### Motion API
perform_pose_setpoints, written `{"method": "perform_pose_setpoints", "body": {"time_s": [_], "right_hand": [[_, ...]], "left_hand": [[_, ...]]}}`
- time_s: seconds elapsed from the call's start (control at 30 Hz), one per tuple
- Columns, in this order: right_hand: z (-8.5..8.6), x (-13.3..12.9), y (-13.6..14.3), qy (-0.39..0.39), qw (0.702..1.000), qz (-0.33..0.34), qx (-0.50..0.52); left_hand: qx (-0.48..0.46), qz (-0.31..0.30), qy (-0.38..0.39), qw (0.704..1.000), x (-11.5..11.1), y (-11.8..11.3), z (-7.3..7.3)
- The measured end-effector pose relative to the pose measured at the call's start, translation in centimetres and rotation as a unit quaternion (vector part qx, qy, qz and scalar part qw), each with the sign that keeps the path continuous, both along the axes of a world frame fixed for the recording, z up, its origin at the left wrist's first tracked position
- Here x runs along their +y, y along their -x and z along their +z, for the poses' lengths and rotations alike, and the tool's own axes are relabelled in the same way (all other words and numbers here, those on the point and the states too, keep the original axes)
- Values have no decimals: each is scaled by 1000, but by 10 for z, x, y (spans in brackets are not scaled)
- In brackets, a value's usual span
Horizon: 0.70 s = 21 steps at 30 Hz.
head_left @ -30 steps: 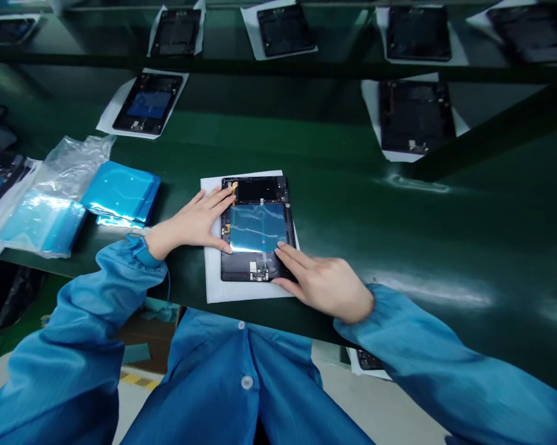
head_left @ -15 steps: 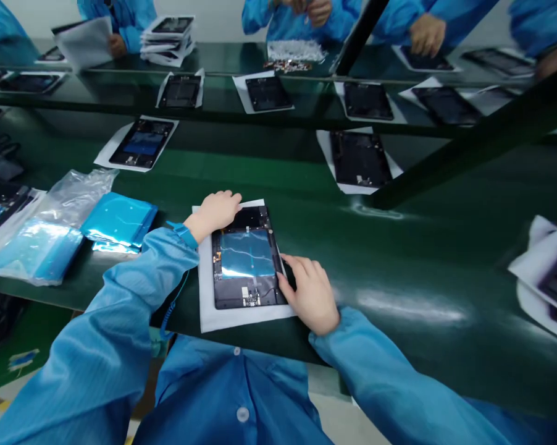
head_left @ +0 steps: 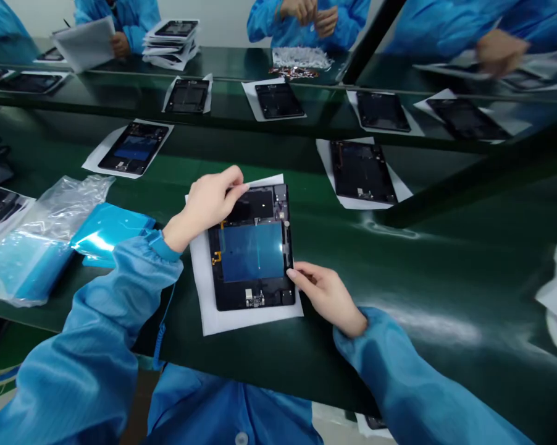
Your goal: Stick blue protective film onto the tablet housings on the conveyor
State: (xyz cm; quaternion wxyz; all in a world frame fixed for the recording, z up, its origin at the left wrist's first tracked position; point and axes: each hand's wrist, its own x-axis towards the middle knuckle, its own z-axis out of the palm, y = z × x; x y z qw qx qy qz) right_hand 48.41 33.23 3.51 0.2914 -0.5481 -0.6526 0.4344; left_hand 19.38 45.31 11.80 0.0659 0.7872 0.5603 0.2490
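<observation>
An opened tablet (head_left: 232, 295) lies on a white sheet (head_left: 204, 315) in front of me, its inside facing up. A blue film (head_left: 251, 253) covers its middle; a small circuit board shows near its lower edge. With bent fingers, my left hand (head_left: 209, 201) closes on the tablet's upper left edge, thumb on top. At the right edge my right hand (head_left: 329, 293) grips the tablet between thumb and fingers. Some of the left fingertips are hidden.
A stack of blue films (head_left: 112, 228) and a clear bag (head_left: 37, 247) with blue films lie to the left. Beyond are another tablet on paper (head_left: 134, 148), one at right (head_left: 364, 170), a raised shelf (head_left: 232, 108) with several more, and a slanting dark post (head_left: 482, 167). Co-workers sit opposite.
The film over the tablet's middle now looks smoother, without the pale crease lines. My left fingers have bent into a grip at the top edge. My view has shifted slightly.
</observation>
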Motion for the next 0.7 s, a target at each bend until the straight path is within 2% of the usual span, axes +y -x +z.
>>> {"method": "perform_pose_setpoints", "body": {"time_s": [0.1, 0.17, 0.23, 0.33, 0.43, 0.5, 0.6, 0.7], "right_hand": [[-9, 38, 11, -25, 998, -61, 20], [-16, 77, 19, -47, 993, -106, 23], [-21, 124, 27, -65, 987, -149, 14], [-23, 198, 37, -73, 974, -212, -21], [-23, 252, 44, -58, 963, -250, -81], [-22, 269, 43, -47, 958, -252, -132], [-15, 276, 27, -51, 947, -232, -217], [-1, 272, -9, -74, 906, -245, -336]], "left_hand": [[-78, 52, -129, 987, 8, 10, -4], [-110, 98, -184, 972, 5, 14, -20], [-111, 107, -173, 973, -3, 14, -44], [-82, 66, -113, 988, -16, 9, -81], [-59, 33, -65, 996, -20, 5, -103], [-48, 26, -41, 998, -19, 6, -107], [-37, 24, -14, 999, -17, 6, -106], [-29, 22, 8, 999, -17, 3, -105]]}}
